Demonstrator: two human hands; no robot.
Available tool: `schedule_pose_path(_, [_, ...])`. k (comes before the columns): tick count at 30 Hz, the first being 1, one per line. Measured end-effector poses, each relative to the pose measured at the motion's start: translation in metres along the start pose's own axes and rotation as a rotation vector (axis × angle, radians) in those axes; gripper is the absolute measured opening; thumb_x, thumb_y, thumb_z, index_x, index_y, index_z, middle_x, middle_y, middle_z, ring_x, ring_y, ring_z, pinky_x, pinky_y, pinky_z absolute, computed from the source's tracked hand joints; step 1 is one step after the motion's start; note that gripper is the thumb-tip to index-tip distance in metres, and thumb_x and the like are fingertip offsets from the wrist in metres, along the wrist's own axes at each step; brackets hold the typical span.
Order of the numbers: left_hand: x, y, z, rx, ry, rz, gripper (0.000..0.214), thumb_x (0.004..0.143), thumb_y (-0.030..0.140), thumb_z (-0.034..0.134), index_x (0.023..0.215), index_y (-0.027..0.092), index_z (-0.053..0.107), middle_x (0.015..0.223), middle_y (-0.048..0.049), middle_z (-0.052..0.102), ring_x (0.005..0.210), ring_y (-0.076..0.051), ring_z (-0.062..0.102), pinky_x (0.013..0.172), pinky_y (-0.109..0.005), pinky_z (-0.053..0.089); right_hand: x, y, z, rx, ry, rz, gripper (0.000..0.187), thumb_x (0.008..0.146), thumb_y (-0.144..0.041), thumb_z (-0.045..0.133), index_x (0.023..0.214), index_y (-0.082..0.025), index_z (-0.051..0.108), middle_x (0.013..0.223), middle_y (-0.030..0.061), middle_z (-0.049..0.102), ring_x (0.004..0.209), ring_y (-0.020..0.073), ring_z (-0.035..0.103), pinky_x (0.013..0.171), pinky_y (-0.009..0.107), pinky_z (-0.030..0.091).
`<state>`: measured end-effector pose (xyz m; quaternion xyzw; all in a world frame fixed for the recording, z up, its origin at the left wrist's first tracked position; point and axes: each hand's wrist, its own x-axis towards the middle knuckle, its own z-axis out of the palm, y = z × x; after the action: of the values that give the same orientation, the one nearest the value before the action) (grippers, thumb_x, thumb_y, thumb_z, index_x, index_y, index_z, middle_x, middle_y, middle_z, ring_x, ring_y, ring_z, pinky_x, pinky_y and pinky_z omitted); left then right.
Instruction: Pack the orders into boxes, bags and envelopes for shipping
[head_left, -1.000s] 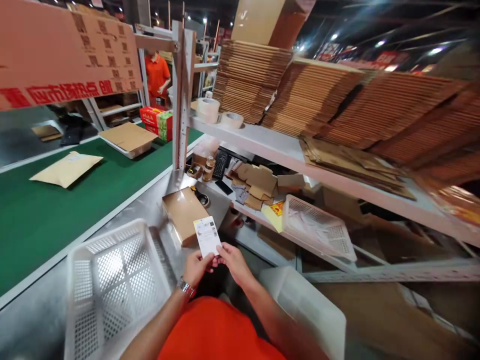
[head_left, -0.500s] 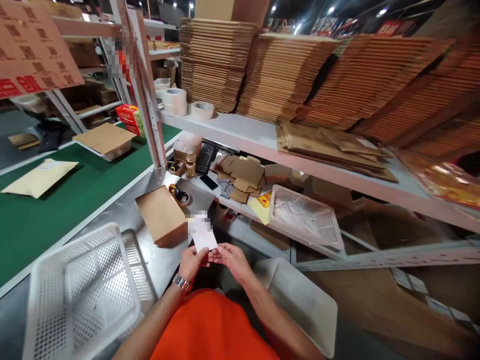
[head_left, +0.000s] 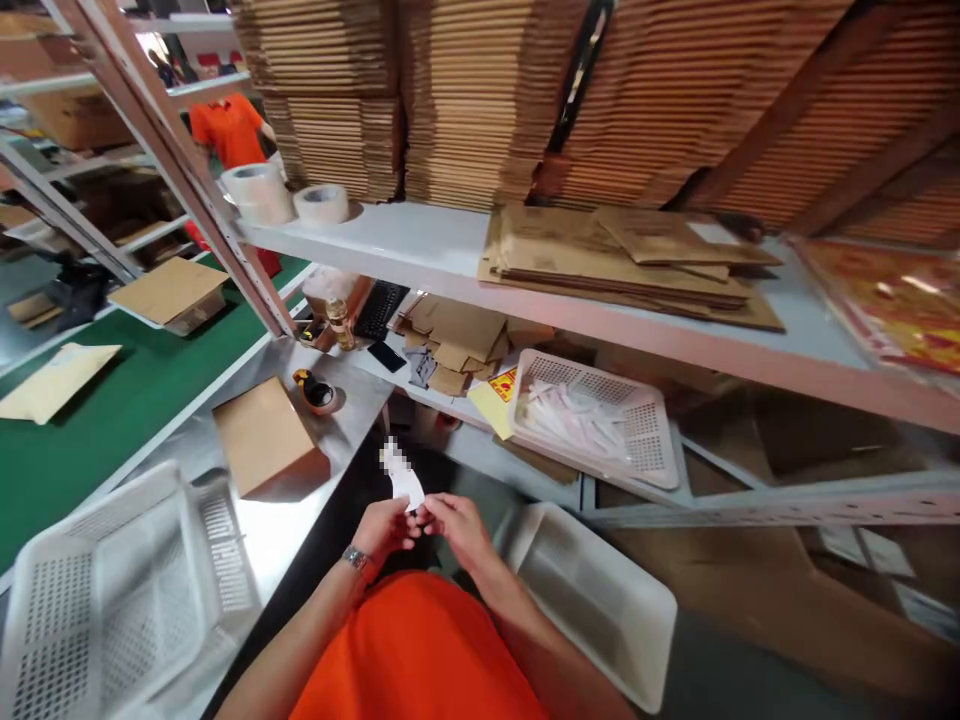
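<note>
The big shelf (head_left: 420, 240) holds tall stacks (head_left: 480, 110) of folded cardboard. A hard bump there could shake the flat brown pile (head_left: 600, 265) that lies near its front edge, and some could slide off.

Below it, the metal table (head_left: 352, 420) ends by a dark gap. The white basket (head_left: 184, 540) sits on the table, close to the person's left forearm, so an elbow swung out wide could shove it. The white bin (head_left: 600, 590) is low on the other side, near the right forearm. A small thing let go on that side could drop in and get lost.

The brown box (head_left: 259, 430) has one corner near the table's edge. A knock from a sleeve or a hand could tip it off. The tape roll (head_left: 321, 397) is just behind it and could get pushed too.

The left hand (head_left: 382, 525) pinches the white slip (head_left: 406, 488) by its bottom end. The right hand (head_left: 457, 525) has its fingertips at the same end, and seems to hold it too. The slip is up in front of the tummy, over the dark gap. It looks bent, so a tight squeeze could crease it, and a loose one could let it fall.
</note>
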<state>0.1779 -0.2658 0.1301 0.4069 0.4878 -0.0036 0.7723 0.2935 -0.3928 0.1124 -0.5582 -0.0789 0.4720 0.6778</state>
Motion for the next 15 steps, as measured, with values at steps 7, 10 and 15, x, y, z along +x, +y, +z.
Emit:
schedule_pose_path(7, [0.0, -0.015, 0.031, 0.429, 0.19, 0.566, 0.049, 0.079, 0.04, 0.092, 0.123, 0.02, 0.083, 0.14, -0.0164, 0.079, 0.137, -0.034, 0.071, 0.124, -0.044, 0.052, -0.003, 0.012, -0.037, 0.047, 0.013, 0.078, 0.044, 0.071, -0.06, 0.093, 0.085, -0.019, 0.087, 0.081, 0.007, 0.082, 0.073, 0.0188, 0.072, 0.065, 0.029, 0.055])
schedule_pose_path(10, [-0.002, -0.02, 0.04, 0.506, -0.02, 0.503, 0.044, 0.086, 0.059, 0.084, 0.108, 0.022, 0.09, 0.112, -0.0129, 0.088, 0.108, -0.033, 0.081, 0.106, -0.043, 0.063, -0.003, 0.016, -0.052, -0.022, -0.04, 0.068, 0.039, 0.077, -0.057, 0.088, 0.088, -0.02, 0.089, 0.08, 0.0057, 0.083, 0.074, 0.0199, 0.073, 0.067, 0.031, 0.057])
schedule_pose_path(15, [0.0, -0.029, 0.054, 0.475, -0.002, 0.417, 0.055, 0.078, 0.074, 0.085, 0.085, 0.02, 0.089, 0.087, -0.011, 0.086, 0.087, -0.032, 0.081, 0.078, -0.037, 0.066, -0.004, 0.018, -0.066, -0.102, -0.182, 0.059, 0.042, 0.077, -0.062, 0.087, 0.081, -0.02, 0.086, 0.076, 0.0034, 0.08, 0.067, 0.0174, 0.069, 0.063, 0.03, 0.054])
